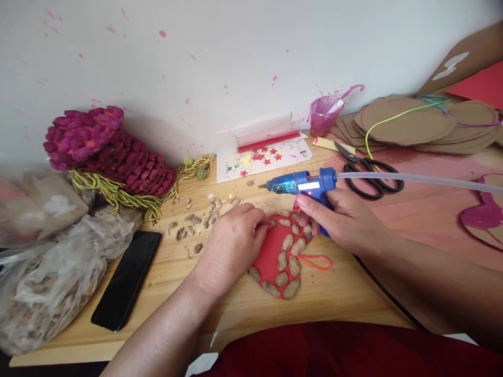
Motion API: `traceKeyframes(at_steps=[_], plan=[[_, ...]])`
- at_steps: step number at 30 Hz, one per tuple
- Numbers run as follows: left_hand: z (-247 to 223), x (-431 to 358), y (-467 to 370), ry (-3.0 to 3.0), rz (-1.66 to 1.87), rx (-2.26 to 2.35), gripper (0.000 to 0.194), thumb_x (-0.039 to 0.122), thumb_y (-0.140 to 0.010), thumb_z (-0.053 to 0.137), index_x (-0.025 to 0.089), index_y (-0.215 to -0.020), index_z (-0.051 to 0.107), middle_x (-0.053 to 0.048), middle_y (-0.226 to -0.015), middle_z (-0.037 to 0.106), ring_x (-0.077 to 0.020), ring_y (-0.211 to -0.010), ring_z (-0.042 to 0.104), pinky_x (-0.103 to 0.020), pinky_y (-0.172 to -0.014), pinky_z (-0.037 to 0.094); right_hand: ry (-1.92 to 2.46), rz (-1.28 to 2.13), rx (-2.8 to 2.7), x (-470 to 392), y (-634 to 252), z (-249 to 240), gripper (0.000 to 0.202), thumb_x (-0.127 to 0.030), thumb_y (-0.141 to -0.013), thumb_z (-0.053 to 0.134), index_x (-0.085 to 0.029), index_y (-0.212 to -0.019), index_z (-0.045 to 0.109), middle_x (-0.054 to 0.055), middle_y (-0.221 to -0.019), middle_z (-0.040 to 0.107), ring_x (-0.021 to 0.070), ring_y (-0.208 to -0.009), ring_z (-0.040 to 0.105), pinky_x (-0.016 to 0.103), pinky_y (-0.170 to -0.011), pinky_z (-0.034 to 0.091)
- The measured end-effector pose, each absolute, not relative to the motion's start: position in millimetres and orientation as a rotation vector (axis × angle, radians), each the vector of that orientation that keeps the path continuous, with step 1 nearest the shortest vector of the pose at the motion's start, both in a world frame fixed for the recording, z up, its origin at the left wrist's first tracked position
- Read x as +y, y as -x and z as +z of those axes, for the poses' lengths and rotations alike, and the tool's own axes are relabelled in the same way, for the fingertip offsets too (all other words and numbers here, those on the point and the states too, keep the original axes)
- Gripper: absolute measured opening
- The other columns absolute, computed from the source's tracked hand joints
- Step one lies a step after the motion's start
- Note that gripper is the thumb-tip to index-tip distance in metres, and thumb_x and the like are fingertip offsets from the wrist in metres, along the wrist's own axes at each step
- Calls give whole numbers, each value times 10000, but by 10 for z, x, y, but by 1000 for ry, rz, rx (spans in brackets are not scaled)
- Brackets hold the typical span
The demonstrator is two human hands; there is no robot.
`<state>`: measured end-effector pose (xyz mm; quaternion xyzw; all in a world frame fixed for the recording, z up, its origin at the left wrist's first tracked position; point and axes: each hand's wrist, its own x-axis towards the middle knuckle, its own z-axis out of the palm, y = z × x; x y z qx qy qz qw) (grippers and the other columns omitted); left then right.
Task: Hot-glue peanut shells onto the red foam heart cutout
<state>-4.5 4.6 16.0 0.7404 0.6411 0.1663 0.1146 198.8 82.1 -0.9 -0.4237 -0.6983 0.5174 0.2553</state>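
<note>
A red disc (270,258) lies on the wooden table, with peanuts (288,242) along its edge and in a second row on its right side. An orange-red cord loop (320,262) sticks out at the right. My left hand (236,241) is over the disc's left part, thumb and fingers pinched at its upper edge; what they hold, if anything, is hidden. In my right hand (346,217) is a blue glue gun (302,183), its nozzle pointing left above the disc. Some right fingers are near the disc's upper right edge.
Black scissors (367,178), cardboard discs (408,123) and a pink-stained cup (324,115) stand at the back right. Star stickers lie on paper (228,166). At left are purple peanut discs (118,152), a phone (128,280) and a plastic bag (58,283). Peanut bits are scattered mid-table.
</note>
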Motion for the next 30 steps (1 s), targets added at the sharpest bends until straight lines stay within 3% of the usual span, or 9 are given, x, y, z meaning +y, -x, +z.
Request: traceKeyframes(at_steps=[9,14,20,30], plan=[[175,37,21,-2163,461,1911,119,127,-870,614,186,-781,668,-24,-820,657,-153,-738,615,-277,-668,452,1159,1075,-2327,891,-2179,394,461,-521,-914,553,-235,-559,480,-15,-479,487,134,-466,444,303,-465,298],[186,41,19,-2151,460,1920,118,109,-857,610,186,-805,682,-21,-815,661,-151,-729,619,-275,-672,452,1098,1019,-2523,915,-2231,418,424,-477,-943,520,-219,-608,492,1,-633,575,151,-592,500,315,-558,337],[194,34,13,-2157,436,1935,121,124,-866,603,181,-791,679,-24,-813,660,-155,-722,620,-279,-665,451,1232,1005,-2560,934,-2280,438,489,-593,-943,467,-220,-634,541,6,-570,560,158,-550,486,328,-541,320],[175,40,9,-2177,434,1931,130,132,-872,592,186,-786,675,-25,-820,663,-159,-743,629,-281,-681,459,1197,1014,-2625,951,-2300,407,460,-573,-958,453,-209,-731,617,33,-705,669,190,-655,558,333,-623,368]])
